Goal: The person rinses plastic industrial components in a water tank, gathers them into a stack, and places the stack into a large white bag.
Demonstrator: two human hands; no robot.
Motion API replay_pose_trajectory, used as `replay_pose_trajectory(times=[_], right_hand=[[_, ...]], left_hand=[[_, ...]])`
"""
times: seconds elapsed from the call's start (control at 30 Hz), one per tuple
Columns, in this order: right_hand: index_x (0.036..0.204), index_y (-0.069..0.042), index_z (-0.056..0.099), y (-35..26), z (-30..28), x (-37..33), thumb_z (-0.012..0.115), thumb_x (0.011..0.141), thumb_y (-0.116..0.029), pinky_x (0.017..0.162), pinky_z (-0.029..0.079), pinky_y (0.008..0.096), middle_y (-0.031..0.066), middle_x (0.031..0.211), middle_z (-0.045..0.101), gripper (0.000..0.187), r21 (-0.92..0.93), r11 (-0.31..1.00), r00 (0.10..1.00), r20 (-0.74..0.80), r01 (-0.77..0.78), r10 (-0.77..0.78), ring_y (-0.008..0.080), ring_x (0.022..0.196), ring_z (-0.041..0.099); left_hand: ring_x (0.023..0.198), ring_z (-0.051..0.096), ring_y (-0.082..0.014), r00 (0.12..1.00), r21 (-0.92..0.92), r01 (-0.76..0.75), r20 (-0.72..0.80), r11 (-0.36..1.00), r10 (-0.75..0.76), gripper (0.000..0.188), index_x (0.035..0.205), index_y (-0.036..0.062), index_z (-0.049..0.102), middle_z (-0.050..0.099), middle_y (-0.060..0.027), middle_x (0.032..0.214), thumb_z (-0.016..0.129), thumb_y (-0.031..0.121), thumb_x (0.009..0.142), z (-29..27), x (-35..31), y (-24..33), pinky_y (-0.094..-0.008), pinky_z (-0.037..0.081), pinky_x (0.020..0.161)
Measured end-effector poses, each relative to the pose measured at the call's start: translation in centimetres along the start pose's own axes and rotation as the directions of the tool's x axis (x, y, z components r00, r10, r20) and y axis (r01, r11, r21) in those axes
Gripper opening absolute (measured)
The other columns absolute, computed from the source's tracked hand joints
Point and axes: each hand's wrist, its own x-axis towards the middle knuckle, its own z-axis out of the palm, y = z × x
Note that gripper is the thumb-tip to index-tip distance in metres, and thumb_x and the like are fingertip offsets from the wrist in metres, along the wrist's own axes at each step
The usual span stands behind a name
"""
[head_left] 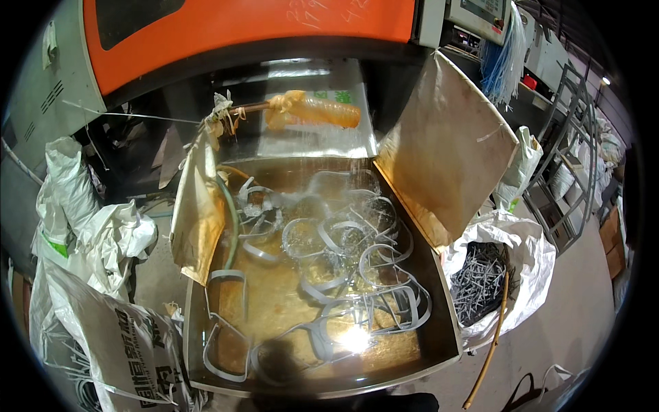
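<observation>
Neither of my hands shows in the head view. In front of me is a wide metal tub of yellowish water. Several grey plastic loops lie in it, some half under the surface, crowded toward the middle and right. Two more loops rest by the near left corner. Above the tub's far side, an orange-stained plastic bottle is fixed on a pipe, and water falls from near its end. A green hose dips into the tub on the left.
Stained upright panels flank the tub, a large one at right and a smaller one at left. An orange machine stands behind. At right, a white sack holds dark strips, with a stick leaning there. White sacks crowd the left.
</observation>
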Motion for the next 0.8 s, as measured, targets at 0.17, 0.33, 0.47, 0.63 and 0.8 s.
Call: replay_pose_trajectory(times=[0.17,0.33,0.47,0.63,0.8], right_hand=[[0.107,-0.007,0.059,1.0,0.9,0.0,0.062,0.073,-0.027,0.078,0.046,0.0369,0.0124,0.096,0.064,0.04,-0.011,1.0,1.0,-0.021,-0.01,0.009,0.0226,0.087,0.059],[0.106,-0.007,0.059,1.3,2.1,-1.0,0.062,0.073,-0.027,0.077,0.046,0.0366,0.0122,0.095,0.064,0.039,-0.026,1.0,1.0,-0.019,0.001,-0.002,0.0219,0.086,0.059],[0.106,-0.007,0.06,1.7,1.8,-3.8,0.062,0.073,-0.028,0.077,0.046,0.0363,0.012,0.094,0.064,0.039,-0.024,0.999,0.999,-0.04,0.027,-0.028,0.0214,0.086,0.059],[0.105,-0.007,0.061,2.4,0.3,-10.3,0.063,0.073,-0.028,0.077,0.046,0.036,0.0117,0.094,0.064,0.038,0.0,0.994,0.99,-0.078,0.114,-0.113,0.0208,0.085,0.059],[0.104,-0.006,0.061,6.8,-1.3,-19.3,0.063,0.073,-0.028,0.077,0.046,0.0356,0.0114,0.093,0.065,0.038,0.055,0.99,0.985,-0.124,0.13,-0.123,0.0202,0.085,0.059]], left_hand=[[0.063,0.054,-0.0191,1.0,-0.022,-0.003,-0.018,1.0,0.003,0.029,0.085,0.0008,0.06,0.057,-0.0083,0.07,0.046,0.027,0.086,0.2,-0.4,-2.3,-0.0321,0.043,0.06],[0.061,0.053,-0.0179,0.999,-0.038,-0.001,-0.039,0.999,0.0,0.028,0.084,0.0006,0.06,0.056,-0.0074,0.068,0.047,0.025,0.086,-0.2,-2.3,-4.3,-0.0313,0.043,0.058],[0.059,0.053,-0.0171,0.999,-0.031,-0.034,-0.042,0.999,0.033,0.027,0.083,0.0004,0.06,0.056,-0.0067,0.066,0.047,0.024,0.086,0.1,-4.2,-6.1,-0.0306,0.043,0.057],[0.057,0.052,-0.0159,0.995,-0.025,-0.07,-0.067,0.997,0.069,0.026,0.082,0.0001,0.06,0.055,-0.0058,0.064,0.048,0.022,0.086,0.9,-7.2,-9.8,-0.0298,0.043,0.056],[0.055,0.052,-0.0148,0.989,-0.083,-0.12,-0.102,0.989,0.111,0.025,0.081,-0.0001,0.06,0.055,-0.0049,0.062,0.048,0.021,0.086,2.5,-7.5,-15.1,-0.029,0.043,0.054]])
